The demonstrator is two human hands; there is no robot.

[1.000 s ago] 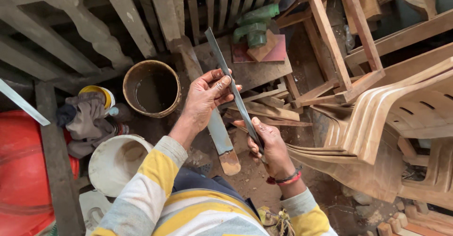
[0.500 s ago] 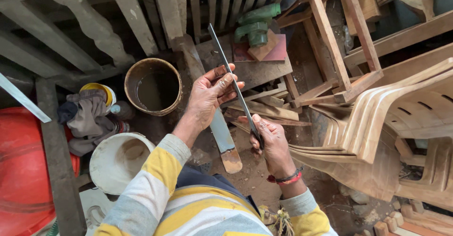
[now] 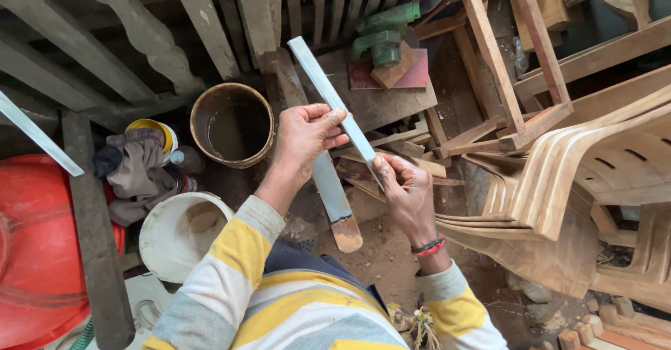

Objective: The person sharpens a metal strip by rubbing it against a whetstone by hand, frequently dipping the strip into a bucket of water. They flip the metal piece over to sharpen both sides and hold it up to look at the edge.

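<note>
Left hand point(image 3: 305, 134) and right hand point(image 3: 400, 182) (both raised) grip a slanted grey strip point(image 3: 334, 103).

Strip point(image 3: 334, 102) between both hands; tin point(image 3: 232, 125) left of left hand point(image 3: 304, 137); stacked chairs point(image 3: 580, 182) right of right hand point(image 3: 405, 193).

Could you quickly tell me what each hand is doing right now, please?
Left hand: closed on the middle of the pale flat strip.
Right hand: closed on the strip's lower end.
</note>
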